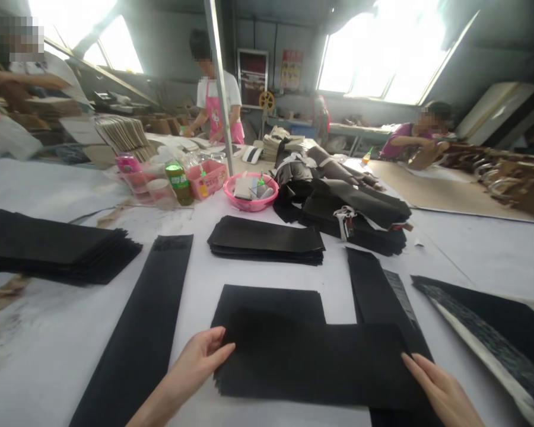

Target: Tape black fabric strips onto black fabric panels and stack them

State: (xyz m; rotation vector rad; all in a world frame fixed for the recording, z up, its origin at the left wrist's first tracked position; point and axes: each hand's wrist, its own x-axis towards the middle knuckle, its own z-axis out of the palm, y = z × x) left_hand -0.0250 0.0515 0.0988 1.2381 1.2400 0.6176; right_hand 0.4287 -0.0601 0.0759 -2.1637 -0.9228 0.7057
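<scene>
A black rectangular sheet (315,365) spans the space between my two hands, above the white table. My left hand (200,359) pinches its left edge between thumb and fingers. At the opposite end, my right hand (438,379) grips the right edge, fingertips on top. Under and behind the held sheet lies a stack of black pieces (271,302), partly hidden by it. A long black strip (142,320) lies to the left of my left hand. Near my right hand, more black strips (374,284) run beneath the sheet's right end.
Black stacks lie at the far left (48,243) and centre (267,237). A pink basin (251,204), a green-labelled bottle (179,184) and a pink box (208,179) stand behind, beside a dark material pile (351,207). A metal pole (222,89) rises mid-table. Several people work farther back.
</scene>
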